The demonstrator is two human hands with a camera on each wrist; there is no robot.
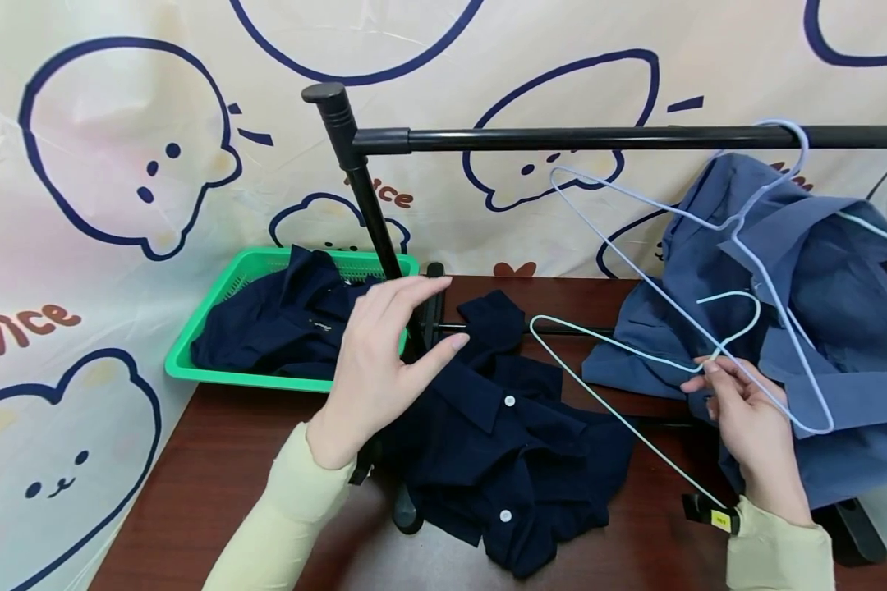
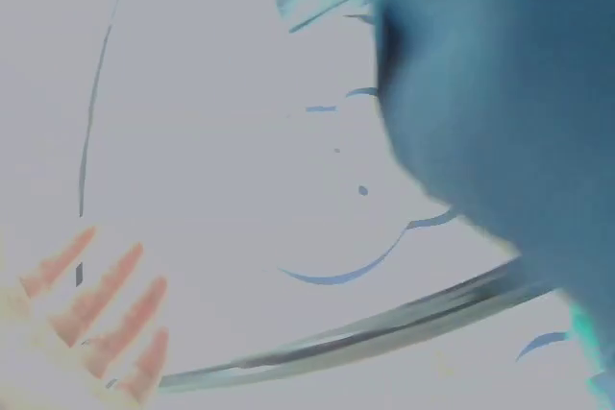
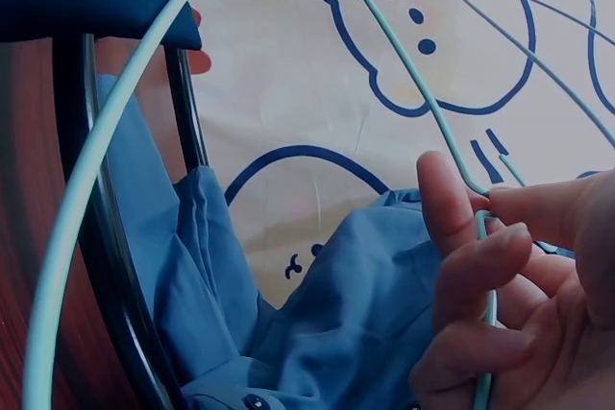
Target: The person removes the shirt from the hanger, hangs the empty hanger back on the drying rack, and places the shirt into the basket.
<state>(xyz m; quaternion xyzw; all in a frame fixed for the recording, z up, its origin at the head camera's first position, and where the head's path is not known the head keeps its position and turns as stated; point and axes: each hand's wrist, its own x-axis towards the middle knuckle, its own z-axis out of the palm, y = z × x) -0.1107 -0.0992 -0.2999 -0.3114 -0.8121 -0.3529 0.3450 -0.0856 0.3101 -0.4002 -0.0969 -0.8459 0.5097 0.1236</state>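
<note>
My right hand point(image 1: 750, 419) pinches a mint-green hanger point(image 3: 91, 160) near the base of its hook, with the triangular frame reaching out to the left. In the right wrist view, thumb and fingers close around the thin wire. Fingers apart and thumb out, my left hand point(image 1: 377, 369) is raised over the collar end of a navy shirt point(image 1: 517, 460). It holds nothing. That shirt lies crumpled on the table, white buttons facing up. In the left wrist view the spread fingers point(image 2: 110, 300) are washed out by glare.
A black rack rail point(image 1: 599, 139) crosses above the table, with a lilac hanger point(image 1: 805, 152) hooked on it. Blue shirts point(image 1: 850, 419) hang at the right. Behind the rack post point(image 1: 373, 213) stands a green basket point(image 1: 244, 380) with a dark navy garment point(image 1: 259, 328) inside.
</note>
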